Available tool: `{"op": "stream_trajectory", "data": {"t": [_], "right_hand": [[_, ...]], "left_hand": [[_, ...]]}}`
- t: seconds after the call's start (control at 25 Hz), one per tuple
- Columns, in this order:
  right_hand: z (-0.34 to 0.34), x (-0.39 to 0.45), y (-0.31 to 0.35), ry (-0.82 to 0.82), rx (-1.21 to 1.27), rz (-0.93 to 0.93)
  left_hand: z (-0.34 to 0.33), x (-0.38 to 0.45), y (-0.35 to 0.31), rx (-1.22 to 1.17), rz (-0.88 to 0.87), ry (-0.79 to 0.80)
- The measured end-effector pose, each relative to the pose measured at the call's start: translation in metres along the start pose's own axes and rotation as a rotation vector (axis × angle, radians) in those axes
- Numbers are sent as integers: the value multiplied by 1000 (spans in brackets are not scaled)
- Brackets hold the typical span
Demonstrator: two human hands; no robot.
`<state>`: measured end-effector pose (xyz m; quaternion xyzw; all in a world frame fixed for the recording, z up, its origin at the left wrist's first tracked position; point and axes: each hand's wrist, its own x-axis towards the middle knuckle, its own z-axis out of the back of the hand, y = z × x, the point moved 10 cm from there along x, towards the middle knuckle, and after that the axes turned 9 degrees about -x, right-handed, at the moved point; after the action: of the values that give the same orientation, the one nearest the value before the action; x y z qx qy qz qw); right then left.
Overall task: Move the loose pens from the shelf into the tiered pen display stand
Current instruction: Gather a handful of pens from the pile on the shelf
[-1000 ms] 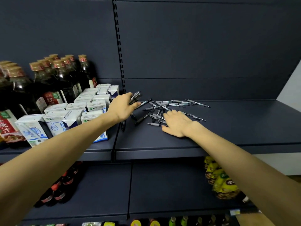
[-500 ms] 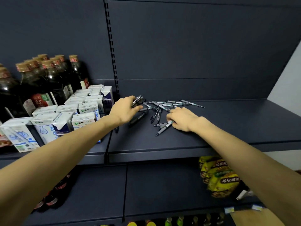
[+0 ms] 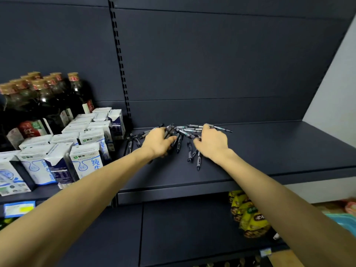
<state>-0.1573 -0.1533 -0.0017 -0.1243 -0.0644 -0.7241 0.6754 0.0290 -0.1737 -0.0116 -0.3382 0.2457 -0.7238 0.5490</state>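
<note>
Your left hand point(image 3: 158, 142) is curled around a bundle of slim black-and-grey pens point(image 3: 170, 132), thumb clamped across the barrels so the gathered ones stay together while you collect more. Your right hand point(image 3: 212, 144) rests on the scattered pens just beside it, its fingers point(image 3: 198, 140) bent over a few barrels, apparently raking them in; whether they actually grip one, you cannot tell from here. The remaining loose pens point(image 3: 192, 130) lie fanned on the dark blue metal shelf point(image 3: 269, 151), some pointing toward its front edge. The tiered display stand is not in view. To the left stand white-and-blue milk cartons point(image 3: 86, 160) printed with "纯牛奶", and behind them dark glass bottles with gold caps point(image 3: 44, 97), one red label reading "红".
</note>
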Motion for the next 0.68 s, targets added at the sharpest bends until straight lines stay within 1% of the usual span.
{"op": "stream_trajectory", "data": {"t": [0.04, 0.08, 0.12, 0.16, 0.4, 0.56, 0.68], "right_hand": [[-5, -3, -2, 73, 10, -74], [-14, -6, -1, 158, -23, -107], [-21, -11, 4, 229, -60, -113], [-25, -12, 9, 259, -93, -109], [-25, -6, 17, 259, -14, -161], [-27, -3, 33, 267, 0, -109], [-25, -1, 32, 328, 63, -115]], "left_hand": [[0, 0, -1, -6, 4, -5], [-1, 0, -2, -3, 1, -6], [-2, 0, -3, 1, -4, -2], [-3, 0, -5, -2, -9, 1], [4, -2, 1, 46, -7, -22], [8, 1, 16, 37, 1, -35], [9, 3, 22, 40, 12, -43]]}}
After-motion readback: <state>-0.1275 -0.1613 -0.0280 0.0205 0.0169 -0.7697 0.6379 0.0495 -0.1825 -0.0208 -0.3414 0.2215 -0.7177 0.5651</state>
